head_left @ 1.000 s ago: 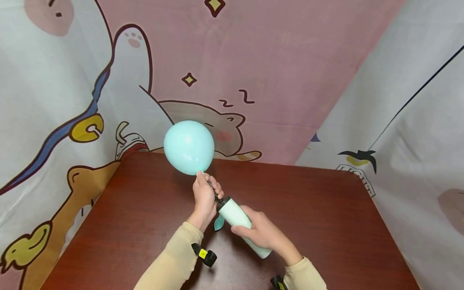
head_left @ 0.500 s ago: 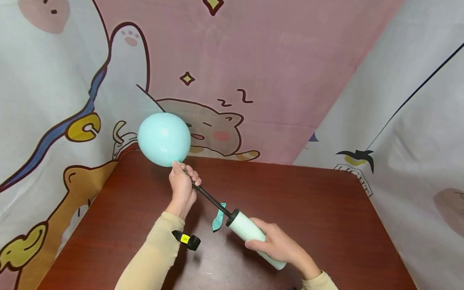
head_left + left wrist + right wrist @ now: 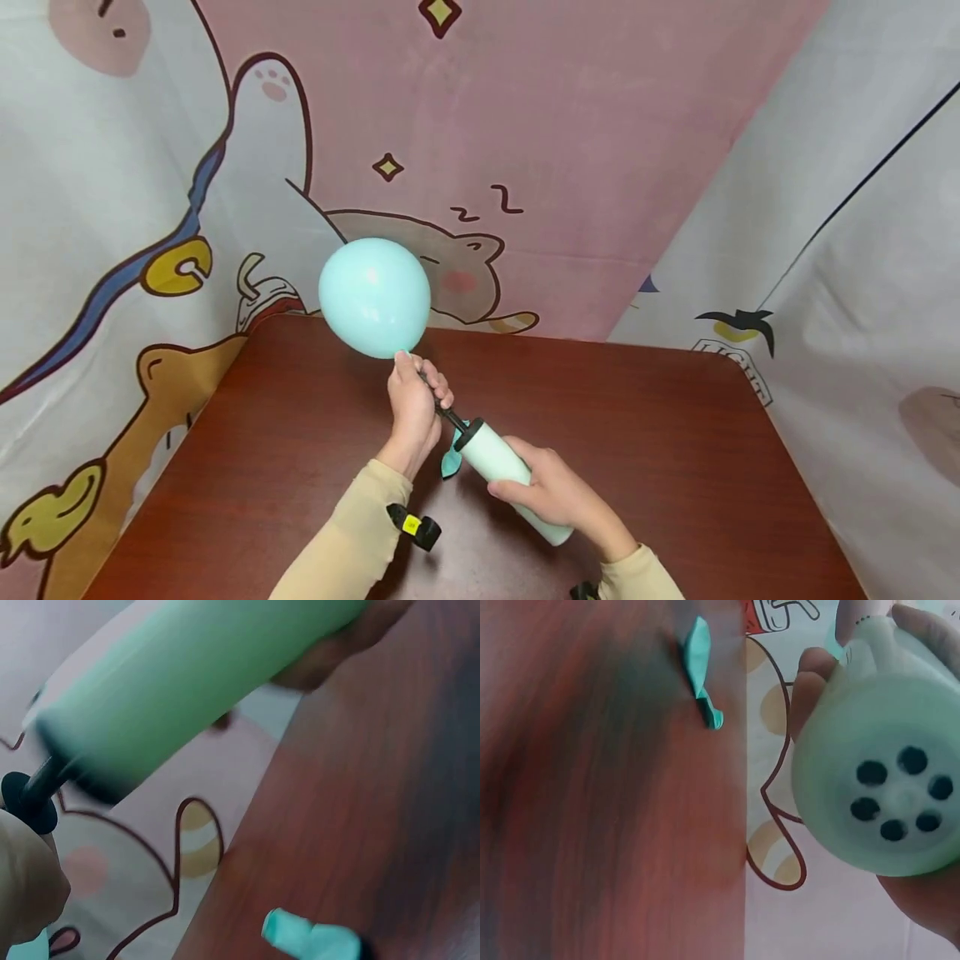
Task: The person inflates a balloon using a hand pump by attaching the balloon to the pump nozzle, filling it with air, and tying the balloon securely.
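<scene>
Balloon [image 3: 375, 297] taut, glossy, rounded; pump [image 3: 491, 452] a smooth cylinder.

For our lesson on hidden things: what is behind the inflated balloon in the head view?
Around the inflated balloon show the printed backdrop, its cartoon cat and the table's far edge; the parts directly behind are covered.

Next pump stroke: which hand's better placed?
Probably the right hand: it grips the mint pump barrel, while the left hand holds the black rod and the balloon at its neck.
</scene>
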A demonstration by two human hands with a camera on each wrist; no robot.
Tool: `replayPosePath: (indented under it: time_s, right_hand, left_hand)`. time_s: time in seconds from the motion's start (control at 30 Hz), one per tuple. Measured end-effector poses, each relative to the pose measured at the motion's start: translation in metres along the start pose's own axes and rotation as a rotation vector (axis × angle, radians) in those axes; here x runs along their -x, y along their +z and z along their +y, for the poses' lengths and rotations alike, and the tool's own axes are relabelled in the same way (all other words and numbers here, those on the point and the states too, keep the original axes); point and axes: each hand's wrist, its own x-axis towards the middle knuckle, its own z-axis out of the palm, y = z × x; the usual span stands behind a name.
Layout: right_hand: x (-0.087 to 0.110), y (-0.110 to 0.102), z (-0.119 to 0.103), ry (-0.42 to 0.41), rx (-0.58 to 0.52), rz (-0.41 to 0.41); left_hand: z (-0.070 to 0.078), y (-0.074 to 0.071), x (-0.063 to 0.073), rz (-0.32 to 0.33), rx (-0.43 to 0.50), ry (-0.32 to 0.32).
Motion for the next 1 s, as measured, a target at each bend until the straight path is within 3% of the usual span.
replayPosePath:
  time_s: [0.13,0.27,0.53,0.8,0.9,1.0]
  right_hand:
    - [-0.004,0.002,-0.004,0.013,-0.033,0.018]
    - [-0.003,0.004,-0.005,0.056,-0.076,0.001]
    - [0.013,-0.004,-0.006,0.08,-0.073,-0.021]
    - [0.032,-0.014,0.005,-0.003,-0.074,-0.046]
    - [0.033,-0.016,0.007,-0.015,-0.077,-0.059]
    - [0.03,-0.015,0.008,-0.016,-0.076,-0.064]
  left_hand:
    - [-0.009,0.006,0.011,-0.057,-0.004,-0.032]
    - [-0.008,0.005,0.014,-0.076,-0.02,-0.046]
    - [0.016,-0.002,-0.006,-0.035,0.008,0.005]
    - [0.047,-0.016,-0.024,0.017,0.025,0.07]
    - [0.051,-0.019,-0.026,0.029,0.029,0.086]
    - [0.045,-0.018,-0.025,0.038,0.025,0.091]
